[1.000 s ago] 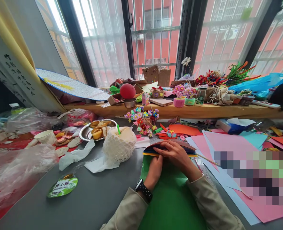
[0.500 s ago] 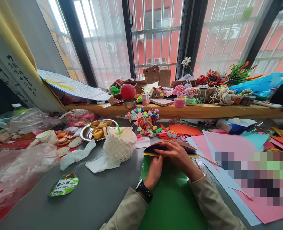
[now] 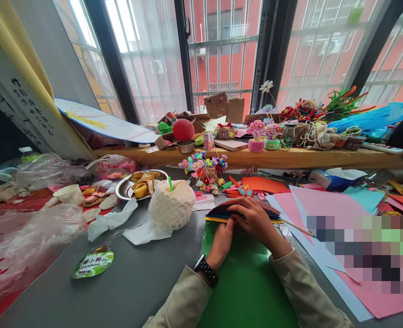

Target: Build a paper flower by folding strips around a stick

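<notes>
A stack of coloured sheets (image 3: pixel 218 213), brown on top with dark blue and yellow edges beneath, lies at the far end of a shiny green sheet (image 3: pixel 249 291). My left hand (image 3: pixel 222 239), with a dotted watch strap at its wrist, pinches the stack's near edge. Over its top my right hand (image 3: pixel 256 221) is bent, with fingers pressing on the brown sheet and the thumb hidden. The stack bulges up slightly along its near side. Just right of it a thin stick (image 3: pixel 297 227) pokes out towards coloured paper.
A coconut (image 3: pixel 172 205) in white netting with a green straw stands left of my hands, near a metal bowl (image 3: pixel 124 187). Behind are pipe-cleaner flowers (image 3: pixel 204 168) and a crowded wooden sill (image 3: pixel 136 157). Pink paper (image 3: pixel 327 200) spreads on the right, plastic bags (image 3: pixel 47 241) on the left.
My right hand has shifted slightly right along the stack, its fingers drawn back a little. My left hand stays at the near edge. The whole view has moved very slightly.
</notes>
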Demonstrator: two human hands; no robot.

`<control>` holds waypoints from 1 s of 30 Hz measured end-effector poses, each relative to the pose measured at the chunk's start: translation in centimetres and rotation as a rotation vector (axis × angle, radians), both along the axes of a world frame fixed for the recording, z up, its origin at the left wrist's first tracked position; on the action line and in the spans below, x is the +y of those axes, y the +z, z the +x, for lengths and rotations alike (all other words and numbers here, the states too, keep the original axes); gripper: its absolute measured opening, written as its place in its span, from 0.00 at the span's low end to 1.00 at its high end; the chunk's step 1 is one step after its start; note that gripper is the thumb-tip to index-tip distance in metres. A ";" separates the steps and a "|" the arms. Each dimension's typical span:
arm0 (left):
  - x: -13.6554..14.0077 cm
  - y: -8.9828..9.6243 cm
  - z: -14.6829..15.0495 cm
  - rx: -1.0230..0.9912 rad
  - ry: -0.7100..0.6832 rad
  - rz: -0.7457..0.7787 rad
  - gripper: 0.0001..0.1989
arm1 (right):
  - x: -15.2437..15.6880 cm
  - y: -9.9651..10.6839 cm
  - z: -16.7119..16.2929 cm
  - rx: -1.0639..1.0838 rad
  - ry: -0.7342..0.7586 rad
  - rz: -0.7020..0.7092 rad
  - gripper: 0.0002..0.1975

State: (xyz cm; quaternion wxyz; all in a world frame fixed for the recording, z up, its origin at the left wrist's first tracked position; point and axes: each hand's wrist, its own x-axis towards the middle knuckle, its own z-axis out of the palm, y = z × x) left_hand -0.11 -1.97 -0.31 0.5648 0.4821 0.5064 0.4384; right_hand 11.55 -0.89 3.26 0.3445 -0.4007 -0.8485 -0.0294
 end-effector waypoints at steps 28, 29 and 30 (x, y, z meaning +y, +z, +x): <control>-0.5 1.9 0.2 -0.005 -0.116 0.023 0.29 | -0.6 2.3 0.5 -0.103 -0.289 0.244 0.06; -0.5 2.3 0.2 0.011 -0.114 0.030 0.29 | -0.6 2.8 0.6 -0.112 -0.294 0.234 0.06; -0.5 2.7 0.2 0.024 -0.107 0.036 0.28 | -0.6 3.3 0.6 -0.128 -0.296 0.220 0.06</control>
